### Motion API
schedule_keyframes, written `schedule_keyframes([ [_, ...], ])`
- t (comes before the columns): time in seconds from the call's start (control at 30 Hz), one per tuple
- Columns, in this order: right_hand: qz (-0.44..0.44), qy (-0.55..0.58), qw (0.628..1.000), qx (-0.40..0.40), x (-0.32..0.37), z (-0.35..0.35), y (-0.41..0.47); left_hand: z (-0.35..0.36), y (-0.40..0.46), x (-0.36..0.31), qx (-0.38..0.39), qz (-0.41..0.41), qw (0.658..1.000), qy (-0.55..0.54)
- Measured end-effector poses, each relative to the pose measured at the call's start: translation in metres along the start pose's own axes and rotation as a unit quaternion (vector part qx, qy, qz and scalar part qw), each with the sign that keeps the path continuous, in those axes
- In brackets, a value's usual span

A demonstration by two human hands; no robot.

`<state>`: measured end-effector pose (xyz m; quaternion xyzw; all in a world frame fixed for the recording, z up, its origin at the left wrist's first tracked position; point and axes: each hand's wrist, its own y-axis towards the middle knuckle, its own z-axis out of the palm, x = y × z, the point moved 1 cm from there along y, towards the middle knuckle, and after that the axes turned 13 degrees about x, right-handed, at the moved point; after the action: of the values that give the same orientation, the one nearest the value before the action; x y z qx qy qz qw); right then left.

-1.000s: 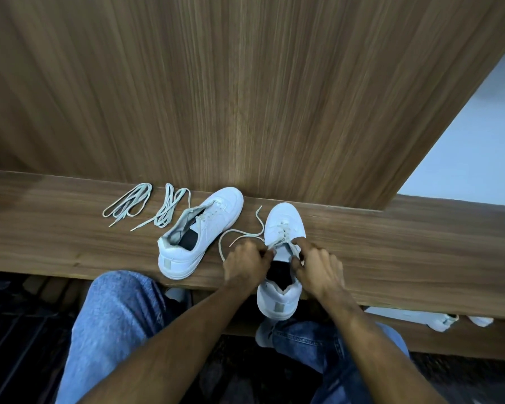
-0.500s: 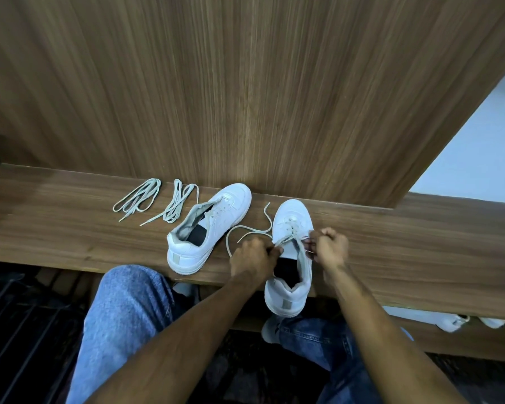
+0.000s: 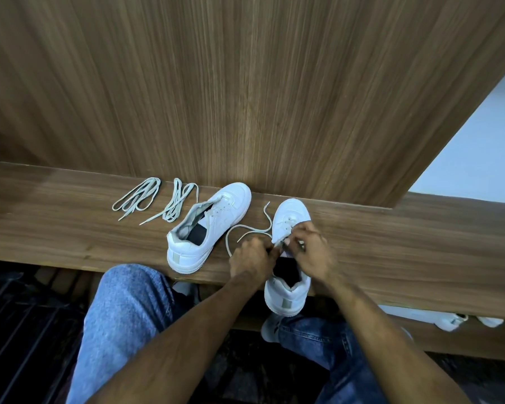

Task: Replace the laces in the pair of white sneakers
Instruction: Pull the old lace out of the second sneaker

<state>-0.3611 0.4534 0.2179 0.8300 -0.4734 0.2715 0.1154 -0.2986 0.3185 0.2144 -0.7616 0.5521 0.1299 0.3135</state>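
Two white sneakers sit on the long wooden desk (image 3: 391, 252) in front of us, which runs from left to right below a tall wood-grain panel (image 3: 245, 83). Below its near edge we see our knees in blue jeans (image 3: 123, 316).

We have the left sneaker (image 3: 213, 225) near the middle of the desk, lying at an angle with its toe close to the back edge beside the panel and its heel toward the near edge; its eyelets look bare. We have the right sneaker (image 3: 287, 298) just beside it, toe toward the back edge and heel hanging over the near edge.

Our left hand (image 3: 252, 258) rests at the left side of that shoe's opening, its fingers curled and pinching the lace (image 3: 245, 227) where it leaves the eyelets. Our right hand (image 3: 312, 252) covers the tongue area, its fingers curled and pinching the lace there too. The loose end of the lace loops over the desk between the two shoes.

Toward the left end of the desk, well apart from our hands, lie two bundled spare laces, one (image 3: 139, 196) farther left and the other (image 3: 178, 202) beside the left sneaker.
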Motion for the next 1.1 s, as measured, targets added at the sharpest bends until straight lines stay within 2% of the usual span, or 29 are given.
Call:
schedule_keyframes([
  [0.03, 0.01, 0.091, 0.995, -0.048, 0.0, -0.002, 0.0, 0.0, 0.0, 0.0, 0.002, -0.003, 1.0, -0.006],
  [0.1, 0.059, 0.267, 0.95, -0.153, -0.005, -0.009, 0.0, 0.0, 0.0, 0.0, 0.003, -0.008, 1.0, -0.015],
  [0.17, 0.106, 0.33, 0.907, -0.239, -0.012, -0.011, -0.003, 0.001, 0.0, -0.001, 0.002, -0.005, 1.0, -0.013],
  [0.2, 0.118, 0.311, 0.908, -0.256, -0.014, -0.011, -0.006, 0.001, -0.001, -0.002, 0.0, -0.002, 1.0, -0.008],
  [0.27, 0.108, 0.22, 0.939, -0.24, -0.012, -0.007, -0.014, 0.001, -0.002, -0.004, -0.004, 0.002, 1.0, 0.001],
  [0.4, 0.018, 0.02, 0.993, -0.113, -0.003, -0.005, -0.017, 0.0, -0.004, -0.004, -0.006, 0.005, 1.0, 0.012],
  [0.5, -0.009, -0.177, 0.984, -0.001, 0.002, -0.001, -0.012, 0.001, -0.008, -0.007, -0.007, 0.006, 0.999, 0.033],
  [0.53, -0.01, -0.203, 0.979, 0.018, 0.002, 0.001, -0.009, 0.001, -0.01, -0.008, -0.008, 0.001, 0.999, 0.038],
  [0.6, -0.013, -0.122, 0.992, 0.011, -0.002, 0.005, -0.004, 0.002, -0.012, -0.007, -0.01, -0.01, 0.999, 0.04],
  [0.67, -0.004, 0.06, 0.998, -0.033, -0.009, 0.006, 0.002, 0.002, -0.011, -0.005, -0.01, -0.018, 0.999, 0.035],
  [0.77, 0.023, 0.255, 0.961, -0.108, -0.007, 0.001, -0.004, 0.001, -0.012, -0.008, -0.009, -0.014, 0.999, 0.032],
  [0.87, 0.051, 0.407, 0.886, -0.218, -0.002, -0.009, -0.011, 0.001, -0.013, -0.009, -0.018, -0.006, 0.999, 0.029],
  [0.97, 0.086, 0.542, 0.763, -0.343, -0.01, -0.036, -0.011, 0.0, -0.011, -0.006, -0.024, -0.009, 1.0, 0.012],
  [1.0, 0.091, 0.545, 0.748, -0.368, -0.016, -0.045, -0.01, 0.0, -0.01, -0.006, -0.021, -0.006, 1.0, 0.011],
  [1.03, 0.106, 0.503, 0.768, -0.383, -0.021, -0.053, -0.01, 0.0, -0.01, -0.006, -0.019, -0.003, 1.0, 0.014],
  [1.1, 0.117, 0.359, 0.856, -0.354, -0.027, -0.062, -0.012, 0.001, -0.009, -0.008, -0.021, 0.001, 1.0, 0.021],
])
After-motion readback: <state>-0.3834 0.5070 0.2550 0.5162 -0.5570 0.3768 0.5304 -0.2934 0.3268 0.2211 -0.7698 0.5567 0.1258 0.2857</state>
